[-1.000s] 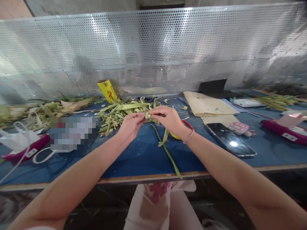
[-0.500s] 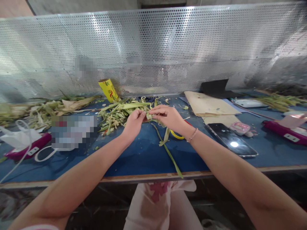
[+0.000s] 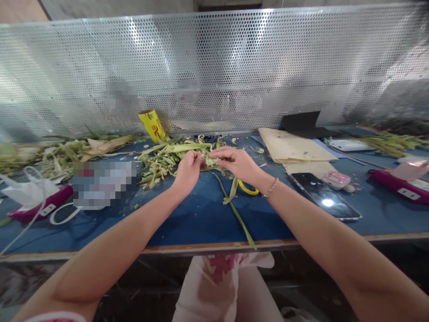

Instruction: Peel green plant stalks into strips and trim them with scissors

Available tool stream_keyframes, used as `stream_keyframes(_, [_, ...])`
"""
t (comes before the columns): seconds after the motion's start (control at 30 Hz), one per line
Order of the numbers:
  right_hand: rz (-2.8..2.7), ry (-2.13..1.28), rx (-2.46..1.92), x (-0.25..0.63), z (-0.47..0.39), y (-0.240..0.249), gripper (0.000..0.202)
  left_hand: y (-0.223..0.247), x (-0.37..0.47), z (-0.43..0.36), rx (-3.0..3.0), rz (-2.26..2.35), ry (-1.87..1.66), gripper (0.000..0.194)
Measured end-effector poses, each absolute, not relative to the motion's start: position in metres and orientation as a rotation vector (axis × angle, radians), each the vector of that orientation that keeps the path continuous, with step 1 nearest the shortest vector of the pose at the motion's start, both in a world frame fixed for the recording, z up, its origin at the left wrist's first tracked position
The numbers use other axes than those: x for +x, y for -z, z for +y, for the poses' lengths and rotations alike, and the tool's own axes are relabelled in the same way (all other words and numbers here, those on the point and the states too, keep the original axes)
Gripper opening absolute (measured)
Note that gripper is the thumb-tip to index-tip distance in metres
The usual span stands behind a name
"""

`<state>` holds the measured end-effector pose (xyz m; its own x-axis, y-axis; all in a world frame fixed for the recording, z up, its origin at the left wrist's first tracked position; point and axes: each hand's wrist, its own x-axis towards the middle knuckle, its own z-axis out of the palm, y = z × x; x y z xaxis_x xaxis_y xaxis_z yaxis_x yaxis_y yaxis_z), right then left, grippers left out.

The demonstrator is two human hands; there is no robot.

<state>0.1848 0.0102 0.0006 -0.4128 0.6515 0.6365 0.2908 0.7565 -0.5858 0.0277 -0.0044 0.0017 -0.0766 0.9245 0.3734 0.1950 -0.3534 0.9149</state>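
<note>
Between my two hands is a small pale green piece of plant strip (image 3: pixel 210 161), possibly folded or woven; its exact shape is too small to tell. My left hand (image 3: pixel 188 172) pinches it from the left with thumb and finger. From the right, the fingertips of my right hand (image 3: pixel 236 164) close on it. Behind and left of my left hand lies a heap of green plant strips (image 3: pixel 159 163). A long green strip (image 3: pixel 236 214) stretches from below my hands toward the table's front edge. Yellow scissors handles (image 3: pixel 248 189) show partly under my right wrist.
A yellow tube (image 3: pixel 153 126) leans near the perforated metal screen (image 3: pixel 214 67). To the right lie brown paper (image 3: pixel 295 147), a phone (image 3: pixel 323 197), a pink case (image 3: pixel 336 179) and a purple power strip (image 3: pixel 398 187). Another purple power strip (image 3: pixel 33 210) and more dried leaves (image 3: pixel 67 156) are at left.
My fingers have shifted slightly around the small green piece, and more of its pale strip shows by my right fingertips. The things on the table have stayed put.
</note>
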Motion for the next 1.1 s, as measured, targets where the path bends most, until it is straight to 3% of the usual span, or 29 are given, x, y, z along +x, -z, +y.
stream_keyframes(0.5, [-1.967, -0.51, -0.762, 0.185, 0.01, 0.0, 0.028, 0.003, 0.027, -0.006, 1.712, 1.276, -1.392, 0.013])
stream_keyframes(0.83, [-1.845, -0.495, -0.673, 0.16, -0.003, 0.009, 0.036, 0.014, 0.033, -0.008, 1.763, 1.321, -1.658, 0.016])
stream_keyframes(1.1, [-1.664, -0.641, -0.707, 0.151, -0.009, 0.014, 0.025, 0.013, 0.029, -0.005, 1.886, 1.455, -1.79, 0.022])
